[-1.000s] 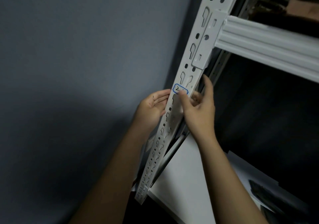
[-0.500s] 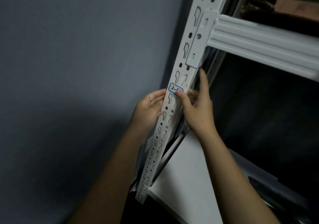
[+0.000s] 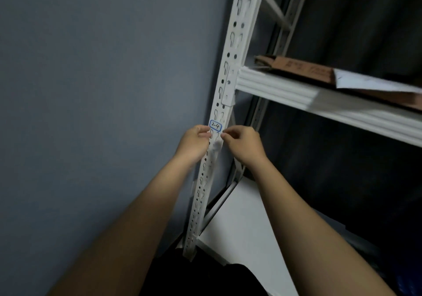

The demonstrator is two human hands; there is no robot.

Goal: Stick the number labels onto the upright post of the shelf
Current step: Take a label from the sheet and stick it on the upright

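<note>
White perforated upright post (image 3: 230, 51) of the shelf, against a grey wall (image 3: 91, 90). A blue-bordered number label (image 3: 215, 126) reading "2-4" is stuck on the post face, below the beam bracket. Left hand (image 3: 194, 142), at 9 o'clock of the post, and right hand (image 3: 243, 145), at 3 o'clock, sit just below the label; the fingers of each are curled, tips pinched together, and whether they hold anything cannot be told. Flat cardboard (image 3: 308, 69) lies on the shelf beam (image 3: 319, 99) at 2 o'clock.
</note>
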